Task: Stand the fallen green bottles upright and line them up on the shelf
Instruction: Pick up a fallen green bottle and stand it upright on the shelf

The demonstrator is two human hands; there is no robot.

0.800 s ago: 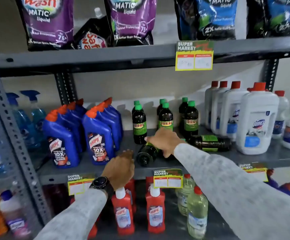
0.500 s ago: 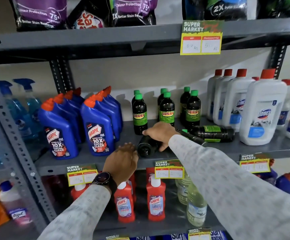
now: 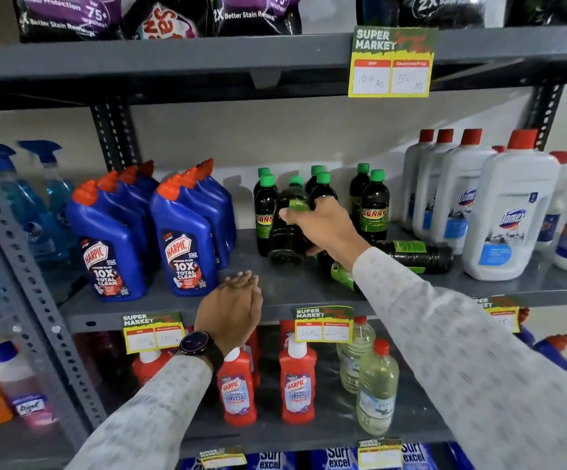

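Observation:
My right hand (image 3: 324, 225) grips a dark green bottle (image 3: 287, 228) with a green cap, tilted nearly upright, its base low over the grey shelf (image 3: 275, 283). Standing green-capped bottles (image 3: 373, 206) line the back in pairs. One fallen bottle (image 3: 417, 256) lies on its side to the right. Another fallen bottle (image 3: 341, 274) lies partly hidden under my right sleeve. My left hand (image 3: 233, 305) hovers at the shelf's front edge, fingers together, holding nothing.
Blue toilet-cleaner bottles (image 3: 182, 239) stand left of the green ones. White bleach bottles (image 3: 509, 208) stand to the right. The shelf above (image 3: 207, 59) hangs low over the caps. Red bottles (image 3: 297, 385) fill the shelf below.
My right hand has lifted the fallen bottle from lying on the shelf and tipped it towards upright. The view has moved closer. My left hand has stayed at the shelf edge.

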